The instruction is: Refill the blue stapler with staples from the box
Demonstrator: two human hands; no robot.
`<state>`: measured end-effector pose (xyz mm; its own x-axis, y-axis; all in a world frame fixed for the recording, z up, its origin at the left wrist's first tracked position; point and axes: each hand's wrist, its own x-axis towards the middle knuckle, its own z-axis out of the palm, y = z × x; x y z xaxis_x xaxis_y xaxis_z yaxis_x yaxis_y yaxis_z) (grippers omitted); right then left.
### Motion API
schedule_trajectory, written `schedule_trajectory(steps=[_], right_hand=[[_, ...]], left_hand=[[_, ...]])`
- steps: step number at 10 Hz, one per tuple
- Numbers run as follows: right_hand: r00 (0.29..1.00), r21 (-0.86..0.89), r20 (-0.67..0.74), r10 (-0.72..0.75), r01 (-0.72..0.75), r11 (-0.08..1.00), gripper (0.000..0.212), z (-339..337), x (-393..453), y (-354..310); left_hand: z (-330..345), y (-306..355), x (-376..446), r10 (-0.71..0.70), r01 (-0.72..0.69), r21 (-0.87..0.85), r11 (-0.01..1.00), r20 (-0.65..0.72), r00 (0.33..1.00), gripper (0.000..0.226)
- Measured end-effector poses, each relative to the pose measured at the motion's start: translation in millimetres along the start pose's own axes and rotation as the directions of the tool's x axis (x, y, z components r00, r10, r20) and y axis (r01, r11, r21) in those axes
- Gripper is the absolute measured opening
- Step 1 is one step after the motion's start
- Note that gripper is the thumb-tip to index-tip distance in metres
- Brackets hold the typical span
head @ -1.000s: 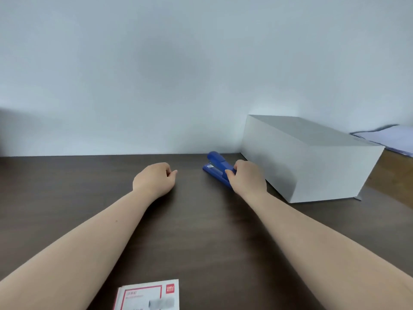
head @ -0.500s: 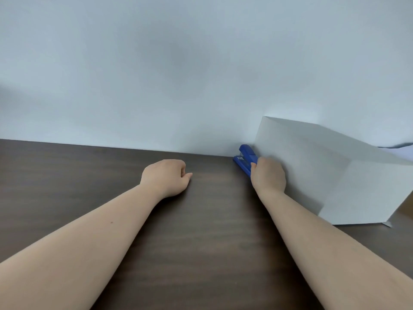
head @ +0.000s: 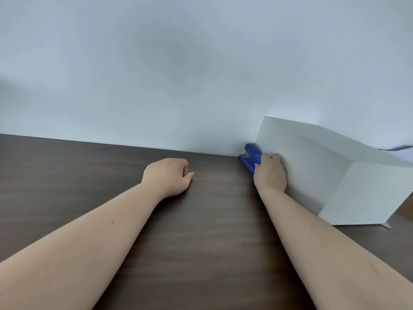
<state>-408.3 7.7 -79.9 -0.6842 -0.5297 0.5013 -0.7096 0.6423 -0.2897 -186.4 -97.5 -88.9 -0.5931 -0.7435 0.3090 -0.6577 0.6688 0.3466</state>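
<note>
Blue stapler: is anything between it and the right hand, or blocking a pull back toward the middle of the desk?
Nothing visible. The right hand is already closed over the blue stapler, which lies close beside the large grey box. The dark desk toward the person is bare; the left hand rests off to the side.

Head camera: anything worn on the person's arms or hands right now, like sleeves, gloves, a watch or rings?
Nothing worn shows. Both forearms are bare from the bottom edge of the frame to the wrists, with no sleeve cuffs in view. The left hand and right hand have no gloves, watch or bands; no rings are visible, though the fingers are partly hidden. The left forearm has one small dark mark.
</note>
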Motion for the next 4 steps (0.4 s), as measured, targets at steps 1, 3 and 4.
schedule_trajectory(steps=[1, 3, 4], right_hand=[[1.0, 0.016, 0.018, -0.01, 0.01, 1.0, 0.022, -1.2, -2.8, 2.2], [1.0, 0.017, 0.008, -0.025, 0.025, 1.0, 0.029, -9.4, -12.7, 3.1], [0.992, 0.014, 0.081, -0.095, 0.094, 0.995, 0.028, -21.7, -12.9, -0.3]], left_hand=[[-1.1, 1.7, -3.7, 0.003, -0.003, 0.0, 1.0, -0.007, 1.0, 0.03], [-4.6, 4.3, -11.6, 0.008, -0.008, -0.005, 1.0, -0.003, 1.0, 0.027], [-11.7, 6.8, -13.4, -0.008, 0.008, -0.057, 0.998, 0.005, 1.0, 0.026]])
